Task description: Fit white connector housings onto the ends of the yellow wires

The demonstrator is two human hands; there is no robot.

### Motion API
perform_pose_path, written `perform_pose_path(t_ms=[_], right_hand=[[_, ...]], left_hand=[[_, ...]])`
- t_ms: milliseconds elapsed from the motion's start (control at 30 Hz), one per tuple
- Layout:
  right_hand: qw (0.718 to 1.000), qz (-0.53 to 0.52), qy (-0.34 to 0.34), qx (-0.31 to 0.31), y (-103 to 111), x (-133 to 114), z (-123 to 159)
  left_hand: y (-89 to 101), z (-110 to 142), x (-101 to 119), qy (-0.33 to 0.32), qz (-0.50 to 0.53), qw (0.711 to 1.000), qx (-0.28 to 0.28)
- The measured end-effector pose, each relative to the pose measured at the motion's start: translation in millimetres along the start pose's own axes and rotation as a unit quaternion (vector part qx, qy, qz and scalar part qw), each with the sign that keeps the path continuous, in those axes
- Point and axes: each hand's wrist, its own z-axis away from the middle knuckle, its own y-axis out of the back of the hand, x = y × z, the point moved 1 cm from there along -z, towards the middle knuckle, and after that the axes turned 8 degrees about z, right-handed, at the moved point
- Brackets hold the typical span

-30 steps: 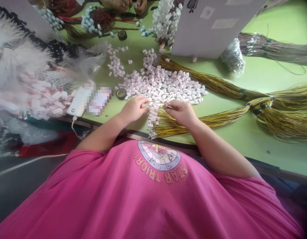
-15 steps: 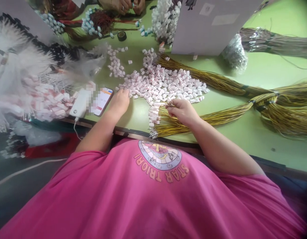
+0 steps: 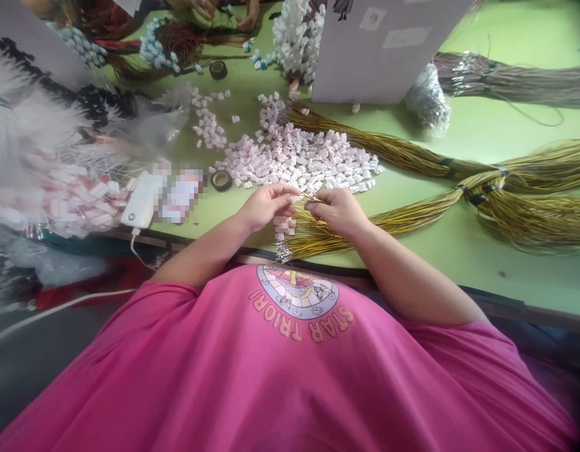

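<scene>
My left hand [image 3: 269, 207] is closed in a pinch, its fingertips on what looks like a small white connector housing, mostly hidden by the fingers. Just to its right, my right hand [image 3: 338, 210] pinches the thin ends of yellow wires. The fingertips of both hands nearly meet. Below them lies a bundle of yellow wires [image 3: 327, 242], with bare metal tips at its left end. White connector housings [image 3: 285, 227] sit in a stack on some wire ends, partly behind my left hand. Beyond both hands spreads a loose heap of white connector housings [image 3: 299, 154].
A black tape roll [image 3: 221, 181], a phone [image 3: 181, 196] and a white power bank [image 3: 144, 199] lie left. More yellow wire bundles [image 3: 520, 188] stretch right. A grey-white panel [image 3: 365, 63] stands behind the heap. Another person's hands [image 3: 245, 19] work at the far side.
My left hand has moved right from the heap's left edge to the fingertips of my right hand, uncovering the tape roll. My right hand stays on the wires. The view has shifted slightly.
</scene>
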Motion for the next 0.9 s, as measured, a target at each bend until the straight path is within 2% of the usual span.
perform_pose_path(t_ms=[300,500,700,833,900], right_hand=[[0.998,0.054,0.018,0.013,-6,2,-4],[0.999,0.036,0.020,-0.028,-8,2,-3],[0.997,0.056,0.004,-0.043,-7,3,-2],[0.996,0.080,0.029,-0.011,-10,6,-3],[0.996,0.083,0.028,-0.019,-11,8,-4]], left_hand=[[3.9,-6,-11,-0.002,0.046,0.999,0.016],[-3.3,2,-13,-0.047,-0.048,0.997,0.025],[-8.3,4,-14,-0.060,-0.050,0.996,0.031],[-11.8,4,-16,-0.020,-0.044,0.999,0.021],[-11.5,5,-16,-0.022,-0.079,0.997,0.006]])
